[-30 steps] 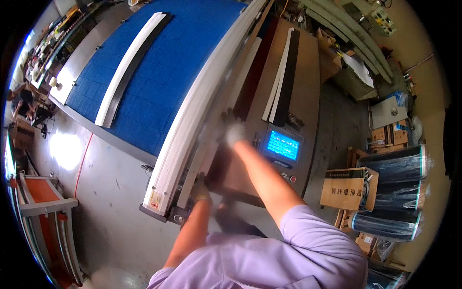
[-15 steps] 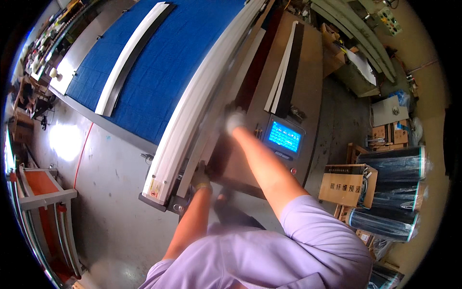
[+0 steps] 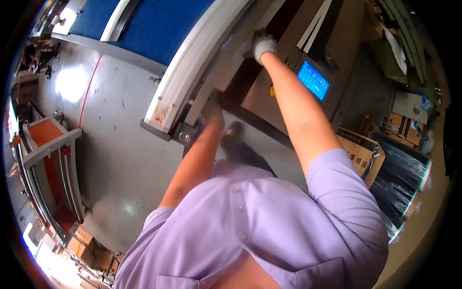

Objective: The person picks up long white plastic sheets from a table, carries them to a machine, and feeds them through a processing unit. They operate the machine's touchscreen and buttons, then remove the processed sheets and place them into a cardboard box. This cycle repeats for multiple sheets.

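Observation:
Both my hands wear grey work gloves with dark fingers. My left hand [image 3: 212, 110] is at the near end of a long pale strip [image 3: 226, 72], its dim fingers seemingly closed on the strip's edge. Farther along, my right hand [image 3: 263, 45] reaches across with its fingers somewhat apart, at the border between the pale strip and a dark red band [image 3: 245, 79]. Beside the strip runs the machine's long white beam [image 3: 187, 62]. What lies under my palms is hidden.
Right of my right forearm, a lit blue touchscreen [image 3: 313, 79] is set in the brown tabletop [image 3: 288, 62]. White and black strips [image 3: 315, 26] lie beyond it. A blue bed [image 3: 168, 29] extends past the beam. Cartons [image 3: 358, 149] and wrapped black rolls [image 3: 399, 166] stand right; a frame rack [image 3: 50, 139] stands left.
The view has tilted down and closer to my body. The machine and both hands now sit higher in the picture. My hands remain along the pale strip's near part.

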Tool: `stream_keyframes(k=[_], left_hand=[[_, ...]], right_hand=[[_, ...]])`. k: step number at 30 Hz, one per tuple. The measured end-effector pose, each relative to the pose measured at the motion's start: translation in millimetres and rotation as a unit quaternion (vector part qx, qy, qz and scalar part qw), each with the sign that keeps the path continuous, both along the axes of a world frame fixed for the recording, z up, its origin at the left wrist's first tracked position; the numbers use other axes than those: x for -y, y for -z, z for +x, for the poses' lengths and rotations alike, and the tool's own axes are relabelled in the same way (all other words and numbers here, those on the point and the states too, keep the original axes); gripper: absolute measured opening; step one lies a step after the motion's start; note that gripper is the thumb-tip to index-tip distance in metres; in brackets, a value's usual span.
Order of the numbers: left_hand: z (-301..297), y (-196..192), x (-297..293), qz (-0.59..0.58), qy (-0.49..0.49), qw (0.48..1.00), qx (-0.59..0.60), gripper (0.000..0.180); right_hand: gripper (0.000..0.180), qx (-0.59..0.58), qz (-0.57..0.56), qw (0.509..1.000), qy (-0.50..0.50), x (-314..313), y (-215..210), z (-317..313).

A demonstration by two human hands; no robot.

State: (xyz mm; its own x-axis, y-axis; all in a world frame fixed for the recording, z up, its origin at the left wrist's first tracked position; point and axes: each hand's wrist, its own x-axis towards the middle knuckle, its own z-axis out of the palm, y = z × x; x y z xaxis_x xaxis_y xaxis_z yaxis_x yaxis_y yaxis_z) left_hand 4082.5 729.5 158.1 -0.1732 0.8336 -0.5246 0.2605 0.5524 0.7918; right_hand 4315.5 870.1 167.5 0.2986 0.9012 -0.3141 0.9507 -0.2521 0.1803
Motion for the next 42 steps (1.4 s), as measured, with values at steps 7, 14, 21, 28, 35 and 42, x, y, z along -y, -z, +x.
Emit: stream_keyframes(k=[7, 14, 21, 28, 35, 42], left_hand=[[0, 25, 1, -0.023, -0.057, 0.994, 0.090, 0.059], [13, -8, -1, -0.033, -0.048, 0.997, 0.054, 0.062], [13, -13, -3, -0.001, -0.010, 0.999, -0.051, 0.044], [11, -6, -5, 0.000, 0.046, 0.997, -0.060, 0.059], [27, -69, -13, -0.156, 0.118, 0.970, -0.141, 0.065], [2, 57, -8, -0.043, 0.191, 0.948, -0.250, 0.075]], right_hand=[[0.087, -0.004, -0.037, 0.999, 0.025, 0, 4, 4], [0.104, -0.015, -0.005, 1.000, 0.023, 0, 22, 17], [0.106, -0.066, -0.008, 0.997, 0.033, 7, -22, -1], [0.117, -0.044, 0.043, 0.997, 0.041, 16, -5, 4], [0.118, -0.036, -0.050, 0.998, 0.025, 9, -6, 9], [0.076, 0.010, -0.006, 0.998, 0.062, -7, 21, -5]])
